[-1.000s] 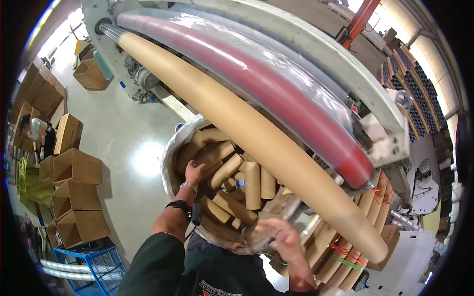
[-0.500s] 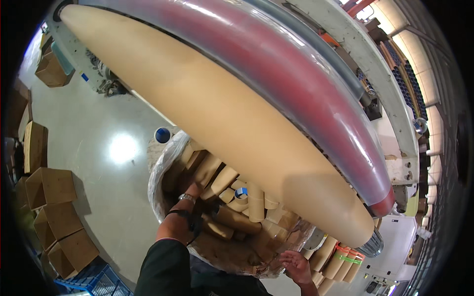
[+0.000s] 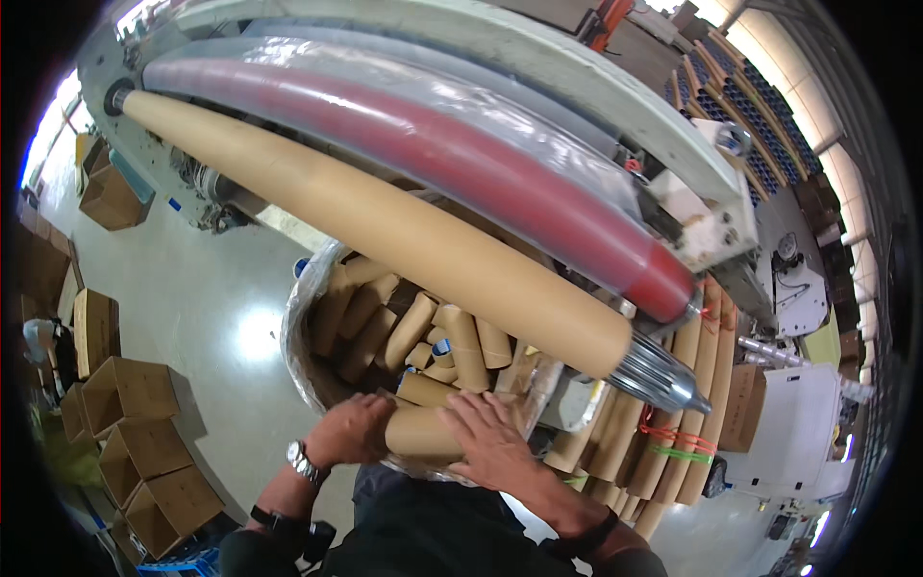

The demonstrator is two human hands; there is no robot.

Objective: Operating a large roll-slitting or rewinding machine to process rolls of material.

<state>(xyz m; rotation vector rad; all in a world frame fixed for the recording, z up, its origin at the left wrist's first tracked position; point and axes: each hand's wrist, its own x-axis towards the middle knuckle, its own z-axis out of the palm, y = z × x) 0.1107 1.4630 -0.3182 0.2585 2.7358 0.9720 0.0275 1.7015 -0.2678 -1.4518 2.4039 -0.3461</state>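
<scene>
A short brown cardboard tube [image 3: 420, 432] lies crosswise in front of my body, over the near side of a large plastic-lined bin [image 3: 301, 361]. My left hand [image 3: 354, 429], with a metal watch at the wrist, is closed around its left end. Across the right end lies my right hand [image 3: 488, 444], fingers over the top and holding it. Beyond both hands, several more tube pieces [image 3: 411, 330] are jumbled in the bin. A blue ring-shaped end [image 3: 441, 348] shows among them. The bin's near side is partly hidden by my hands and the tube.
A long brown cardboard roll [image 3: 385, 231] on a ribbed metal shaft [image 3: 663, 373] slants above the bin. Behind it runs a red roll in clear film [image 3: 433, 144]. Open cardboard boxes [image 3: 130, 389] stand at left. Long tubes tied with red and green cord [image 3: 678, 438] lie at right.
My left hand has come up out of the bin with a cardboard tube. My right hand has moved left onto that tube. The view has shifted, showing more of the machine.
</scene>
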